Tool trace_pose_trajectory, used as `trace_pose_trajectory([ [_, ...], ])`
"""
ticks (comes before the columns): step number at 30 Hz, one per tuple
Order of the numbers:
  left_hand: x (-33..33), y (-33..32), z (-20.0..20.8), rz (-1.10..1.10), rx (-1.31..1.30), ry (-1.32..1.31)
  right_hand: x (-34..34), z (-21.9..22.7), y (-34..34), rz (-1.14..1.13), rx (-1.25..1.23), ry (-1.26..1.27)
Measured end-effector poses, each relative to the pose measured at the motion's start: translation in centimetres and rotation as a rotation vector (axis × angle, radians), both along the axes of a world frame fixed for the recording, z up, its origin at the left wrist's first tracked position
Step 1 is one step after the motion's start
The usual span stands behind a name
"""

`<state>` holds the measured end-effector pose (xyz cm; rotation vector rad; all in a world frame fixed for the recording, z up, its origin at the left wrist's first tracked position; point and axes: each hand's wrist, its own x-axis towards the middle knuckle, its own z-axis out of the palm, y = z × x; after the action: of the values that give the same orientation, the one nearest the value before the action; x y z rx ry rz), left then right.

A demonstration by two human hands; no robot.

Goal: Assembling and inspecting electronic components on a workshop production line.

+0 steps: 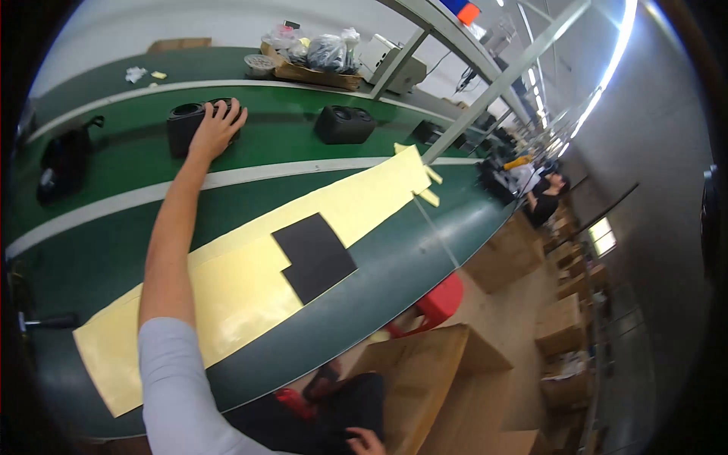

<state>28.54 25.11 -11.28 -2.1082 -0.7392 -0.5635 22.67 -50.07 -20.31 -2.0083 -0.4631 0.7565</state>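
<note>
My left hand [218, 130] reaches far over the bench and grips the top of a black box [182, 135] with round openings, like a speaker cabinet. The fingers lie over its right part, so that side is partly hidden. A similar black box [345, 125] stands apart to the right on the green belt [277, 121]. Between my body and the belt lies a long pale yellow sheet [235, 303], with a black notched piece [315, 258] on it. My right hand [365, 441] is low by my lap, only partly in view, its fingers loosely apart and holding nothing visible.
A dark object [67, 163] sits on the belt at far left. A carton with plastic bags [326, 54] stands behind the belt. A slanting metal post [508, 80] rises at right. Below are a red stool [441, 299] and an open cardboard box [413, 379]. Another person [547, 199] is farther off.
</note>
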Motion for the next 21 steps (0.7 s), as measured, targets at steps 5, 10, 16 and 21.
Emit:
trace_pose_trajectory([
  [5, 0.5, -2.0, 1.2, -0.145, -0.383, -0.189, -0.4, 2.0, 5.3, 0.322, 0.016, -0.144],
  [10, -3.2, -8.4, 3.9, -0.306, -0.325, -0.277, 5.2, 9.0, 12.8, 0.798, 0.199, -0.264],
  [16, -13.7, -27.4, 1.5, -0.383, -0.756, 0.070, 15.3, 12.4, 30.8, 0.795, 0.446, -0.881],
  [21, -17.1, -32.9, -0.9, -0.369, -0.943, -0.052, 19.5, 9.0, 35.1, 0.869, 0.272, -1.090],
])
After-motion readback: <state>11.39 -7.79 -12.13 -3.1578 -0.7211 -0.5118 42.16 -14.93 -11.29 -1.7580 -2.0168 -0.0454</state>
